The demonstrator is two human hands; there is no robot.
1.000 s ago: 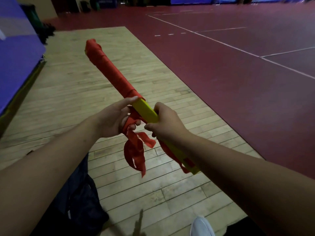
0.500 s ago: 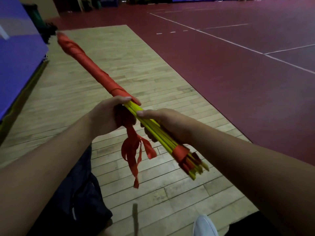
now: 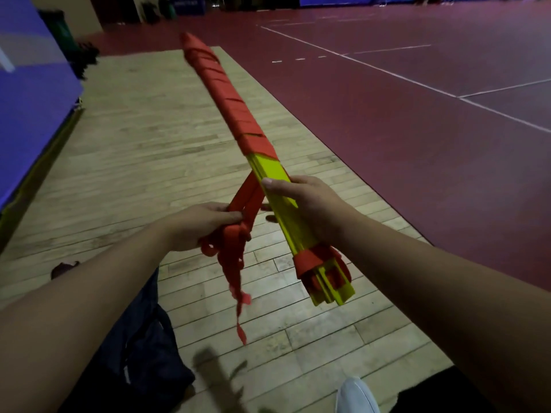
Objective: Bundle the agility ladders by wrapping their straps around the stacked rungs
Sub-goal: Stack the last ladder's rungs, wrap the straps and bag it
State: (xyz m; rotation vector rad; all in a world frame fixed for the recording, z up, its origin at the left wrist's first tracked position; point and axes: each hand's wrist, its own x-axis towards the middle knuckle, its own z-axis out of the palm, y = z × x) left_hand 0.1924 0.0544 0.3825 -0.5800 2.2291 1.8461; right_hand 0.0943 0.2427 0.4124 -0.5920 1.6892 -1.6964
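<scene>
We see the bundle of yellow stacked rungs point(image 3: 270, 169) held in the air above the wooden floor point(image 3: 143, 150), slanting from its near end at lower right to a far end up the middle of the view. The far half is covered by tight turns of red strap point(image 3: 229, 99), and the tip there is blurred, so we cannot make out how it finishes. A short red band point(image 3: 307, 260) also sits round the near end, where the rung ends fan apart a little.

The right hand point(image 3: 310, 204) grips the bare yellow stretch. Its thumb lies across the top, and its fingers point(image 3: 269, 218) curl underneath, where we see only their tips. The left hand point(image 3: 202, 225) is just beside the bundle, apart from the rungs. Its fingers are curled round a bunch of loose strap point(image 3: 247, 195), but the strap and the back of the hand hide them. From that hand the strap runs taut up to the edge of the wrapping, and its tail point(image 3: 238, 287) dangles below, smeared by motion.

A dark bag or garment point(image 3: 143, 347) lies on the floor under the left forearm, and we cannot tell which it is. A white shoe point(image 3: 354, 394) is cut off by the bottom edge. To the right runs a red court floor point(image 3: 417, 138) with white lines. A blue mat point(image 3: 26, 93) is cropped at the left, and behind it stands a dim green bin point(image 3: 61, 28).
</scene>
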